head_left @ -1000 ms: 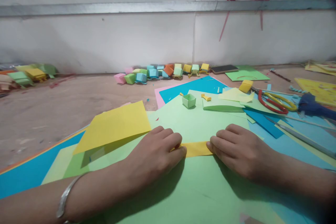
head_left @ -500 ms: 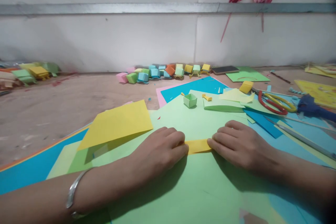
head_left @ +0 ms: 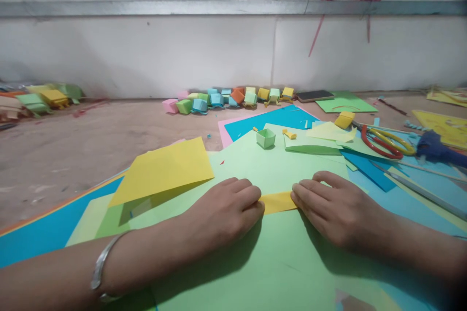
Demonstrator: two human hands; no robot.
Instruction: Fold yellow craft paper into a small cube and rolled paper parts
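Note:
A narrow yellow paper strip stretches between my two hands, over light green sheets. Its left end is pinched in the closed fingers of my left hand. At the other end, the bunched fingers of my right hand grip the strip, their tips partly covering it. A small open green paper box stands beyond the strip, with a little yellow folded piece to its right. To the left of my left hand lies a larger yellow sheet.
Red- and yellow-handled scissors, a yellow folded piece and blue paper lie at the right. Small folded paper figures line the wall, beside a dark flat object. More figures sit far left.
The view has shifted slightly. Both hands keep their hold on the strip; my right hand's index finger is more arched, leaving a small gap beneath it.

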